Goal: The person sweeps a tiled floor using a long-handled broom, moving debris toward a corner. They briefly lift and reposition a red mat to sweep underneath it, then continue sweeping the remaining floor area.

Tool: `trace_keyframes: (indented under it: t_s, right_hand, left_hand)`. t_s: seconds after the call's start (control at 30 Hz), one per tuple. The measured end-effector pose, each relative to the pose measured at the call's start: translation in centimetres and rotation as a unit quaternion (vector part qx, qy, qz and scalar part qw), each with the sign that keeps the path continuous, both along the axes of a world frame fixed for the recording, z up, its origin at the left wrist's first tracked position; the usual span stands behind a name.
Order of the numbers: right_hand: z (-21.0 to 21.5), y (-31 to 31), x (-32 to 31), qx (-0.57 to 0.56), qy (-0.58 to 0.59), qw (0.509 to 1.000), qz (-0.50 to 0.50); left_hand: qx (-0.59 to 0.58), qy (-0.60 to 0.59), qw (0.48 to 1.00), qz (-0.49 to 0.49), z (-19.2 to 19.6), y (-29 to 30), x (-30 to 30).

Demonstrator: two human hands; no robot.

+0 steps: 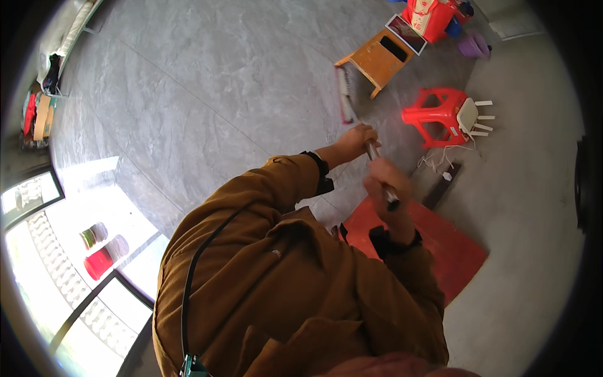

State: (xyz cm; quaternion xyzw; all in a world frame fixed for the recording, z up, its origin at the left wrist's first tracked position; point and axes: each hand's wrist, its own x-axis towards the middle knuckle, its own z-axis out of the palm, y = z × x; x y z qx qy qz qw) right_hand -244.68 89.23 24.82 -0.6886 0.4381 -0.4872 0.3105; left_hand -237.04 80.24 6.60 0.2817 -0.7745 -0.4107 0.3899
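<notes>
Both of my hands are wrapped around the metal handle of a mop. My left hand grips farther down the handle, and my right hand closes near its top end, slightly blurred by motion. The handle slants away from me to the floor. Its long narrow mop head, whitish with dark red edges, lies on the grey floor beside the legs of a wooden stool. Blur hides the fine detail of the head.
Right of the mop stand a red plastic stool, white cables and a purple bucket. A dark phone-like slab and a framed panel rest at the wooden stool. A red board lies near my right arm.
</notes>
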Motion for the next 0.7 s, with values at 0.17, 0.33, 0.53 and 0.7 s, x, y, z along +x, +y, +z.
trace_keyframes:
  t_s: [0.17, 0.33, 0.53, 0.7]
  right_hand:
    - [-4.6, -7.1, 2.8, 0.022, 0.047, 0.998, -0.028]
    - [-9.1, -14.9, 3.0, -0.062, 0.108, 0.990, 0.064]
    - [-7.5, -15.6, 4.5, 0.146, 0.231, 0.935, 0.226]
    - [-2.7, -11.2, 3.2, 0.035, 0.152, 0.949, 0.274]
  left_hand:
    - [0.033, -0.020, 0.998, -0.055, -6.0, -6.8, -0.9]
    - [0.170, 0.228, 0.957, 0.063, -9.7, -9.1, -1.4]
    - [0.223, 0.469, 0.812, 0.268, -9.4, -6.1, -3.0]
    - [0.080, 0.146, 0.941, 0.295, -6.3, -2.6, -2.0]
